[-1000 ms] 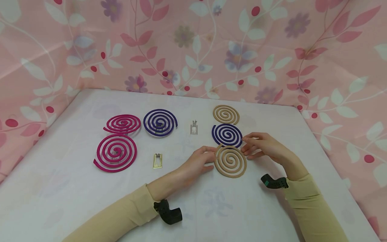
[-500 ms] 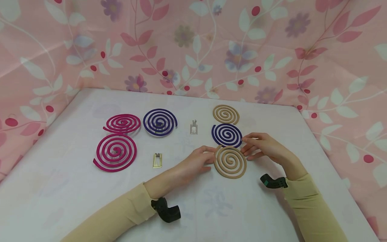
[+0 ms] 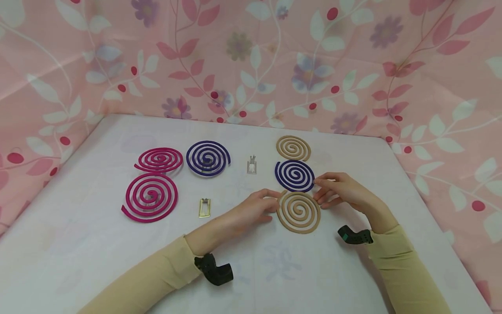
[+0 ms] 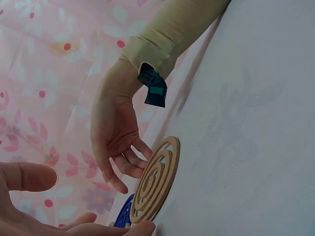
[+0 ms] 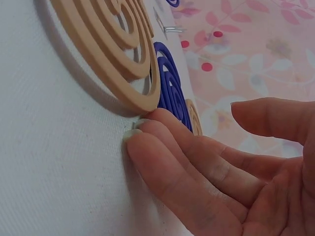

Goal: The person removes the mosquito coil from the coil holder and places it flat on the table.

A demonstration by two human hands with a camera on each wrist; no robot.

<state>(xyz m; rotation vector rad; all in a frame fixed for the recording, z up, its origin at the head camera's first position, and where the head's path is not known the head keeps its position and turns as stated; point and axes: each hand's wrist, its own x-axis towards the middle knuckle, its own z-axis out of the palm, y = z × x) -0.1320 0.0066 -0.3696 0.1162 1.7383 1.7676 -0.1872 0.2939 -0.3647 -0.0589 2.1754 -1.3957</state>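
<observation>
A beige mosquito coil (image 3: 299,212) lies flat on the white table, at the near end of a column of coils. My left hand (image 3: 251,212) touches its left edge with the fingertips, thumb held apart. On the other side, my right hand (image 3: 347,192) has its fingertips at the coil's right edge. In the right wrist view, the fingers (image 5: 167,172) stretch to the rim with the thumb well away. Just behind lies a dark blue coil (image 3: 295,175), and beyond that a second beige coil (image 3: 293,148).
To the left, two magenta coils (image 3: 151,198) and a dark blue coil (image 3: 208,158) sit raised on small stands. A gold metal stand (image 3: 205,208) and a silver metal stand (image 3: 252,165) lie between the groups. Pink floral cloth (image 3: 251,61) borders the table.
The near beige coil has slid slightly toward the person, uncovering the blue coil's near edge. The left forearm has shifted a little left; the right arm stays nearly still.
</observation>
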